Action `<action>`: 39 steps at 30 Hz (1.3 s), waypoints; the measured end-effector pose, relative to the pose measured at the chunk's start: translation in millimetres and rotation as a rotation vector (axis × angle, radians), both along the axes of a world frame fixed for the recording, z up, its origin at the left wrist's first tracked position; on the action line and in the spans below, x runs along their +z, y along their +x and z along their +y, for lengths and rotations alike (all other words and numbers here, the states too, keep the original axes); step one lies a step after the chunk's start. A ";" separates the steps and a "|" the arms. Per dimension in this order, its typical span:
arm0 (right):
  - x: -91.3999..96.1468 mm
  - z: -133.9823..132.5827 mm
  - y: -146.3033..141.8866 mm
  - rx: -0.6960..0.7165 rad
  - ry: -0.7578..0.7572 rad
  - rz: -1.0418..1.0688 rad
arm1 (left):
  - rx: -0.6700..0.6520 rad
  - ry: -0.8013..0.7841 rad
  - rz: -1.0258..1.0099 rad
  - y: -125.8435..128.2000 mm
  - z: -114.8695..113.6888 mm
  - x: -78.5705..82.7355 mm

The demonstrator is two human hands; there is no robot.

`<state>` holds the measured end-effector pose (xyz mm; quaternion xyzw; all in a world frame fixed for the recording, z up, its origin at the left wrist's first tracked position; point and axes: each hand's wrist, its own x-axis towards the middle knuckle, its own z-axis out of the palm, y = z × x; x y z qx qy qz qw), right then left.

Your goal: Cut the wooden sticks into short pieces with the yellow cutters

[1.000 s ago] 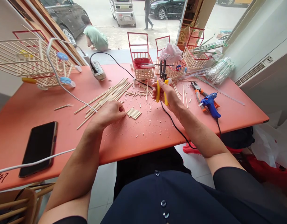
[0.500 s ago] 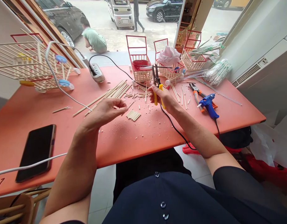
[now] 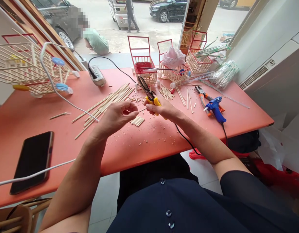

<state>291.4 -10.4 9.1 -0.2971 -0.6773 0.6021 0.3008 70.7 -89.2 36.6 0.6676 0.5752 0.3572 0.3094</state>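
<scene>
My right hand (image 3: 164, 111) is closed round yellow-handled cutting pliers (image 3: 148, 93), their dark jaws pointing up and to the left over the table. My left hand (image 3: 117, 116) pinches a short thin wooden stick (image 3: 141, 110) and holds its tip against my right hand, just below the pliers. Under both hands lies a small row of cut stick pieces (image 3: 137, 121). A bundle of long wooden sticks (image 3: 108, 102) stretches across the orange table (image 3: 144, 142) to the left of my hands.
A blue glue gun (image 3: 215, 107) and orange pliers (image 3: 203, 95) lie to the right. Small stick-built carts (image 3: 145, 72) stand at the back, a larger cart (image 3: 25, 69) at far left. A power strip (image 3: 97, 75), a black phone (image 3: 32, 160) and a white cable (image 3: 37, 173) are on the left.
My left hand lifted a stick from the table and brought it to my right hand. The pliers came down and tilted left, from upright to slanted.
</scene>
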 end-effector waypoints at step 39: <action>2.9 -6.7 3.1 -0.110 0.522 -0.398 | 0.253 0.020 -1.066 11.5 12.2 -19.5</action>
